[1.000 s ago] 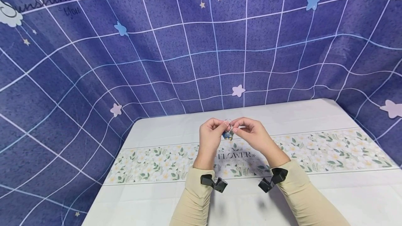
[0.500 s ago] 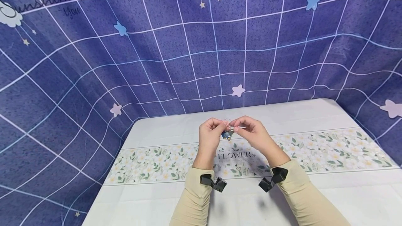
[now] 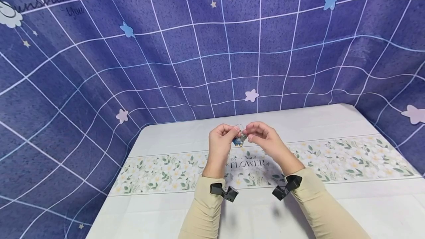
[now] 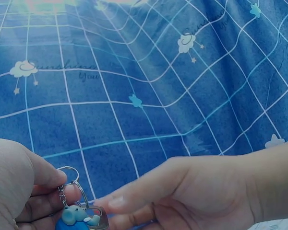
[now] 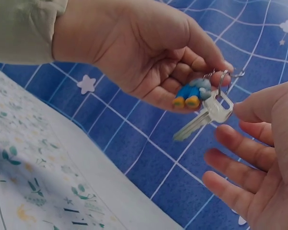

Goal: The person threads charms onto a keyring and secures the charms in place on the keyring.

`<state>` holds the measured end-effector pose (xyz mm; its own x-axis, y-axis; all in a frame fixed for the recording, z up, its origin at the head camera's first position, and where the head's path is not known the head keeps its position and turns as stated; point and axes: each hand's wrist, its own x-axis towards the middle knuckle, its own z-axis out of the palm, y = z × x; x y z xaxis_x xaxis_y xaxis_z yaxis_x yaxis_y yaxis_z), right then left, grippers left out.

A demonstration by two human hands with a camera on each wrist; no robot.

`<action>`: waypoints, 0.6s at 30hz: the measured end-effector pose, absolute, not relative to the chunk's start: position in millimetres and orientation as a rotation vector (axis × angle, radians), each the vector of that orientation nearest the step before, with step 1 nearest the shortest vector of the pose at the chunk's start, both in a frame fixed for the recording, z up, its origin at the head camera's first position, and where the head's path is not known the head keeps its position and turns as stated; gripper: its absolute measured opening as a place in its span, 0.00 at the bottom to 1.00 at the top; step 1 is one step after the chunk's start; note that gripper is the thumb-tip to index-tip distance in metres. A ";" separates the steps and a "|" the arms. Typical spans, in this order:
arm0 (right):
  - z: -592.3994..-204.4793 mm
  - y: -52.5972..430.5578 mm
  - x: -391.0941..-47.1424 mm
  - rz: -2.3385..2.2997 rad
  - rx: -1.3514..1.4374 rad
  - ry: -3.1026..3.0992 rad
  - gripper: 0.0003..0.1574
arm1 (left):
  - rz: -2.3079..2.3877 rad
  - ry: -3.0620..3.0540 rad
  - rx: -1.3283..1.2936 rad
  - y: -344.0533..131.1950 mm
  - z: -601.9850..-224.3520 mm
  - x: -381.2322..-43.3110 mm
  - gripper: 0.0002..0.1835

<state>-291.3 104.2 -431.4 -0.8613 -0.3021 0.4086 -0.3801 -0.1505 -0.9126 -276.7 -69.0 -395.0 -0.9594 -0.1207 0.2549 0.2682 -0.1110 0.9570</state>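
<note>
1. Key, pale metal, hangs on a metal ring between the two hands, raised in front of the far part of the worktop. Its blade slants downward and away from the right hand in the right wrist view.
2. A small elephant figure, grey-headed with a blue body and yellow feet, dangles by a short chain just beside the key, close to the left hand's curled fingers. A further curve of wire shows above the ring; whether it is a separate ring I cannot tell.
3. The left hand pinches the ring and chain between thumb and forefinger, its other fingers folded behind.
4. The right hand is loosely spread, fingers apart and slightly bent, with the thumb right next to the key's head; whether it touches the metal I cannot tell.
5. Both arms wear beige sleeves, each with a black wrist mount near the cuff.
6. White cloth covers the worktop, crossed by a floral band lettered "FLOWER".
7. Behind hangs a blue-purple curtain with pale grid lines, stars and clouds.
</note>
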 end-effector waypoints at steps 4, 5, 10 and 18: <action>-437.2 102.1 -293.7 2.168 0.837 -2.065 0.18 | -2.148 -1.896 -0.167 -71.1 -394.1 -276.4 0.06; -438.9 101.3 -294.4 2.158 0.848 -2.081 0.18 | -2.146 -1.895 -0.168 -71.5 -394.0 -276.3 0.07; -446.5 97.0 -295.9 2.159 0.881 -2.157 0.17 | -2.140 -1.894 -0.167 -72.7 -394.3 -276.3 0.07; -451.4 89.3 -293.5 2.185 0.895 -2.200 0.17 | -2.169 -1.873 -0.186 -72.3 -393.6 -274.8 0.07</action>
